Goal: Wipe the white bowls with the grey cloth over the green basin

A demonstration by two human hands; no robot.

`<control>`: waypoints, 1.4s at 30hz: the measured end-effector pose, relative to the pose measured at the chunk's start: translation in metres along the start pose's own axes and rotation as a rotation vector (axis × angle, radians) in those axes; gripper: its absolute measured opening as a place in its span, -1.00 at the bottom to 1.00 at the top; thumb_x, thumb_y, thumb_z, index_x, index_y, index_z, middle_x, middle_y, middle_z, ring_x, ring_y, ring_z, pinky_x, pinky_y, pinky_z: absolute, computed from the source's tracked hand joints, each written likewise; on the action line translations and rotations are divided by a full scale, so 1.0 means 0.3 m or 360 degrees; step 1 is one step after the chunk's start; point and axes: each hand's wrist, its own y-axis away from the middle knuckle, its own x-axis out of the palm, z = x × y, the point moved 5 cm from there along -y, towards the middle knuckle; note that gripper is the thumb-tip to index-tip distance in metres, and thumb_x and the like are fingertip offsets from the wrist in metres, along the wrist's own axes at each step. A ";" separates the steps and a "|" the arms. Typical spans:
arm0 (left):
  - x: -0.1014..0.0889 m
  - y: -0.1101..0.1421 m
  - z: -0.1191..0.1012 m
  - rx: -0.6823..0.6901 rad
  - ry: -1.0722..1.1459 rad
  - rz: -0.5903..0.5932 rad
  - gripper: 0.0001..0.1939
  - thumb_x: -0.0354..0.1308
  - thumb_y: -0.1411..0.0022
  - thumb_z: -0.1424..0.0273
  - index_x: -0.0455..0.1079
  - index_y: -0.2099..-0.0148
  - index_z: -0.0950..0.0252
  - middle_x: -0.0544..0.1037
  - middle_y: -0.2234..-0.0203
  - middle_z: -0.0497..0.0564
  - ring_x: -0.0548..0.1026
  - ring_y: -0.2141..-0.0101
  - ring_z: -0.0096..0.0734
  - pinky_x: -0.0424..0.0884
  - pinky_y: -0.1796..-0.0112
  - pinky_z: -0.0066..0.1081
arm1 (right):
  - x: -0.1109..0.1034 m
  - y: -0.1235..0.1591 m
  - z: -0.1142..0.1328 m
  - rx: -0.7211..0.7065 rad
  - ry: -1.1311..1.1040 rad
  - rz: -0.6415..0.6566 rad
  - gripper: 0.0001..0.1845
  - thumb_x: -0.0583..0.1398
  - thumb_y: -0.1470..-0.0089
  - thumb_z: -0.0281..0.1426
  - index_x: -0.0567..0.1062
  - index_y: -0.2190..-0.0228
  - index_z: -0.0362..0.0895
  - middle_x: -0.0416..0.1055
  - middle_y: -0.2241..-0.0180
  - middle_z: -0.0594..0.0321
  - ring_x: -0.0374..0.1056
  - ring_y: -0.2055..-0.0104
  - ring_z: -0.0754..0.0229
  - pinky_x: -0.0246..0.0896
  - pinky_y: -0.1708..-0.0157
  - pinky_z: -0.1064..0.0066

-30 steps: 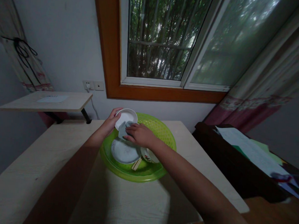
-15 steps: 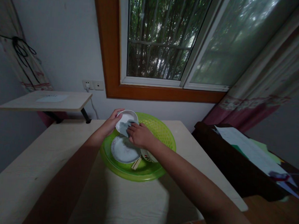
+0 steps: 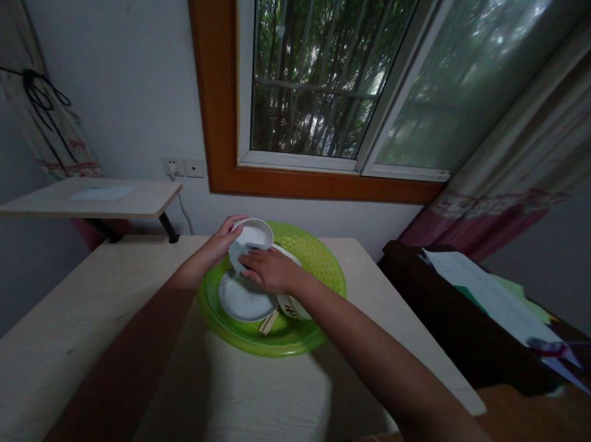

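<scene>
Left hand: grip clamped on small white bowl, held tilted over green basin near bench far edge. Right hand: grip closed on grey cloth, pressed into bowl; wiping judged underway. Plate, patterned bowl, chopsticks lay in basin, apparently unwiped. Bench near edge offered open room.

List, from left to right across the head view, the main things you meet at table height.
Small side table → left hand on the small white bowl → green basin → dark desk with papers.
</scene>
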 end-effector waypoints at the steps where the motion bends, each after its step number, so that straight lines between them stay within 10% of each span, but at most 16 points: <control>1: 0.000 -0.002 0.006 -0.0004 0.0009 0.0006 -0.48 0.20 -0.35 0.13 0.33 -0.26 0.22 0.48 -0.07 0.10 0.46 0.09 -0.26 0.41 0.10 -0.35 | -0.004 0.000 -0.005 0.0036 0.0039 -0.0006 -0.45 -0.02 -0.51 -0.12 0.50 -0.20 -0.19 0.52 -0.18 -0.03 0.40 -0.24 -0.05 0.24 -0.14 0.09; 7: 0.004 -0.015 0.025 0.0003 0.0083 0.0031 -0.46 0.22 -0.33 0.10 0.33 -0.25 0.21 0.49 -0.05 0.08 0.47 0.07 -0.25 0.41 0.08 -0.35 | -0.031 0.010 -0.036 0.0216 0.0337 -0.0116 -0.42 -0.02 -0.50 -0.09 0.64 0.08 -0.24 0.60 0.00 -0.05 0.37 -0.13 -0.10 0.14 -0.14 0.01; 29: 0.015 0.027 -0.055 0.0004 -0.0017 -0.0028 -0.53 0.19 -0.34 0.17 0.34 -0.21 0.21 0.49 -0.05 0.08 0.47 0.10 -0.26 0.40 0.13 -0.37 | -0.022 0.011 0.024 -0.0153 -0.0115 -0.0022 -0.15 0.15 -0.36 0.05 0.22 -0.39 -0.29 0.33 -0.32 -0.20 0.30 -0.31 -0.15 0.19 -0.21 0.06; 42: 0.002 -0.009 0.016 -0.0047 0.0136 -0.0037 -0.42 0.25 -0.29 0.05 0.31 -0.25 0.20 0.51 -0.01 0.09 0.48 0.16 -0.26 0.41 0.18 -0.37 | -0.065 0.023 -0.040 0.0241 0.0295 -0.0094 -0.64 0.16 -0.40 -0.21 0.64 0.09 -0.21 0.58 -0.05 -0.04 0.34 -0.18 -0.11 0.17 -0.12 0.04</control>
